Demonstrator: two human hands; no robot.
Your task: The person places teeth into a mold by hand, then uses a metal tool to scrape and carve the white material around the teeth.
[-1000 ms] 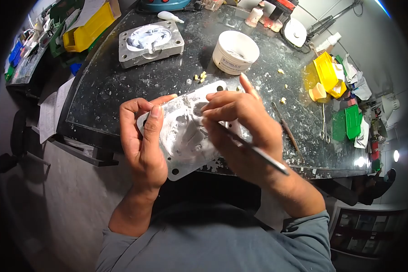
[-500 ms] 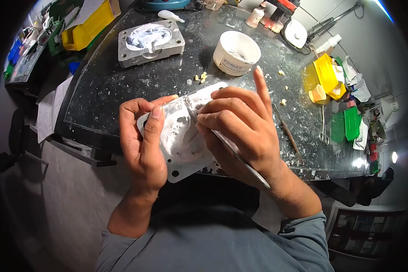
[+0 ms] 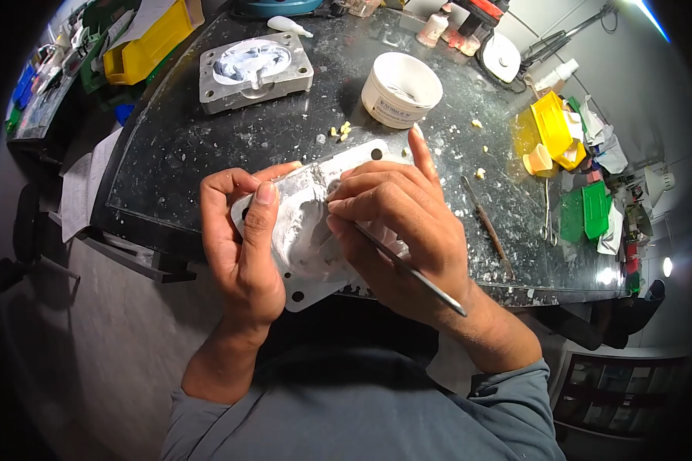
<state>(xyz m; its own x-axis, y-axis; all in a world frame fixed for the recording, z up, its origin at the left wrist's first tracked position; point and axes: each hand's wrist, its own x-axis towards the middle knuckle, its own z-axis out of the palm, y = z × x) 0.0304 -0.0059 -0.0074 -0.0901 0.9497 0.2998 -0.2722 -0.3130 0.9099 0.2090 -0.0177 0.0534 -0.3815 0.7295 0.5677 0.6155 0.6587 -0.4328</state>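
Note:
My left hand (image 3: 246,238) grips the left side of a metal dental flask half (image 3: 315,288), thumb on its upper face. White plaster (image 3: 296,223) with a curved hollow fills the flask half, which is tilted near the table's front edge. In my right hand (image 3: 407,223) is a slim metal carving tool (image 3: 423,284), pinched between thumb and fingers, with the little finger raised. Its working tip is hidden behind the fingers, over the plaster. Beyond my hands, the other flask half (image 3: 257,69) lies on the table with white plaster in it.
A white tub (image 3: 401,91) stands on the dark table (image 3: 169,169) past my right hand. Small yellowish bits (image 3: 341,131) lie near it. A brown-handled tool (image 3: 488,227) rests to the right. Yellow bins (image 3: 553,127) and a green bin (image 3: 596,209) line the right side.
My right hand has shifted slightly left and down over the plaster, bringing the carving tool along. A corner hole of the flask half is now uncovered. My left hand stays nearly still.

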